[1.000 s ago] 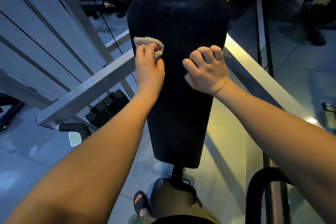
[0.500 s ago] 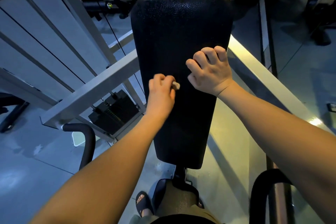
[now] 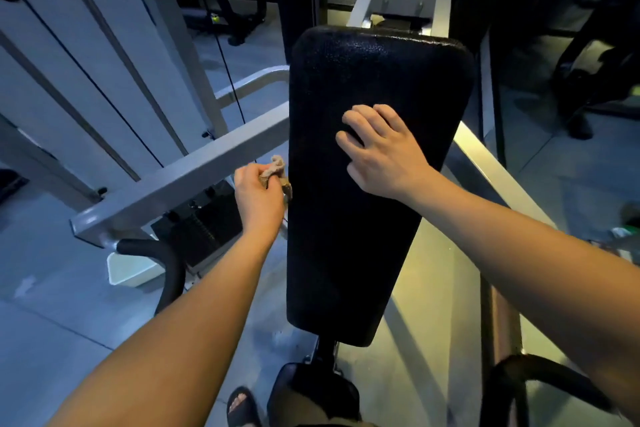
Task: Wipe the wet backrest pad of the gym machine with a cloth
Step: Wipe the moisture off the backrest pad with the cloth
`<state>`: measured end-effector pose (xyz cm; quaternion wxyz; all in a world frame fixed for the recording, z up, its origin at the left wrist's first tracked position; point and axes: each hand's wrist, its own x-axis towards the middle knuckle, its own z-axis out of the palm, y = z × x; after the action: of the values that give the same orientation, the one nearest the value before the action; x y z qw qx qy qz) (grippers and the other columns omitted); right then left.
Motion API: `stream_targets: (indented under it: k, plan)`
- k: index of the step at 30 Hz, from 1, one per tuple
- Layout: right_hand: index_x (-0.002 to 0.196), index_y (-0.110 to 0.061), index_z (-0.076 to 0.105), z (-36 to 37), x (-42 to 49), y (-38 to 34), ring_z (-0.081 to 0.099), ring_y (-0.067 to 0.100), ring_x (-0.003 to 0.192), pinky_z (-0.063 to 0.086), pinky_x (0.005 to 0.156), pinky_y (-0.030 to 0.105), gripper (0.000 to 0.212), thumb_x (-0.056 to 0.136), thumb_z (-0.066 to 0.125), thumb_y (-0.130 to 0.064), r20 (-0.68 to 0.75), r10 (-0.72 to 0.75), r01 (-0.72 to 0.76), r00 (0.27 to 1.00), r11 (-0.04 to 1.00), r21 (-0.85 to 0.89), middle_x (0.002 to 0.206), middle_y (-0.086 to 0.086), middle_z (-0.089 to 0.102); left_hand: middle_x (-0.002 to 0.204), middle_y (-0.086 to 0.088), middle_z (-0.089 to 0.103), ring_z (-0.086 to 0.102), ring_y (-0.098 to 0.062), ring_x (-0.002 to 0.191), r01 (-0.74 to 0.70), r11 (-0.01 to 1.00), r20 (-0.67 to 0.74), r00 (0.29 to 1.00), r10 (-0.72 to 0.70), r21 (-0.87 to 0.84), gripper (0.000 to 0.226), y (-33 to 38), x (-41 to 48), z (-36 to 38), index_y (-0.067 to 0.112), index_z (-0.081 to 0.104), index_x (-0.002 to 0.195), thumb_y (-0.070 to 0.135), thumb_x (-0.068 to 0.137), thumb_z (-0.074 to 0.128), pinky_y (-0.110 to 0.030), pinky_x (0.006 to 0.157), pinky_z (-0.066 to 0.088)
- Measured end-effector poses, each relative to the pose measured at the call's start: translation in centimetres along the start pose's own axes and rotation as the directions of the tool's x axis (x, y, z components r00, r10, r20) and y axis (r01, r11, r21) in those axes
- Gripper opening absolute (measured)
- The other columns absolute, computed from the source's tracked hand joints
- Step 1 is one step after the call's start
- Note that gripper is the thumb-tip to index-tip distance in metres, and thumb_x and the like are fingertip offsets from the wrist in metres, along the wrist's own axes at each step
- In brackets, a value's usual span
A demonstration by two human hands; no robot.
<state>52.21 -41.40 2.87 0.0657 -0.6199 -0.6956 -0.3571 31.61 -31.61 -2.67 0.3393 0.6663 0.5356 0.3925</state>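
"Where's the cloth?"

"Bunched in my left hand, fingers curled tight round it, at the left edge of the backrest pad, about halfway up. I can't quite tell whether the cloth touches that edge; it's dim there."

"And the other hand?"

"My right hand rests on the pad's upper half, fingers loosely bent and apart, tips on the surface, holding nothing."

"Which way to wipe?"

"The pad lies to the right of the cloth, its long axis running from the wide top, away from me, down to the narrow bottom. I judge only 1 hand needs to move: the left, inward, then along that length."
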Motion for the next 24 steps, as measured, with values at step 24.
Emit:
stream_targets:
  k: [24]
  plan:
    - [0.115,-0.014,0.072,3.7,1.2,0.9,0.047,0.032,0.128,0.030,0.112,0.047,0.038,0.090,0.053,-0.035,-0.157,-0.089,0.060,0.984,0.981,-0.185,0.136,0.011,0.049,0.103,0.017,0.069,0.061,-0.007,0.103,0.324,0.864,0.496,0.862,-0.101,-0.386,0.040,-3.4,3.6,3.4,0.017,0.062,0.118,0.042,0.109,0.032,-0.027,0.094,0.048]
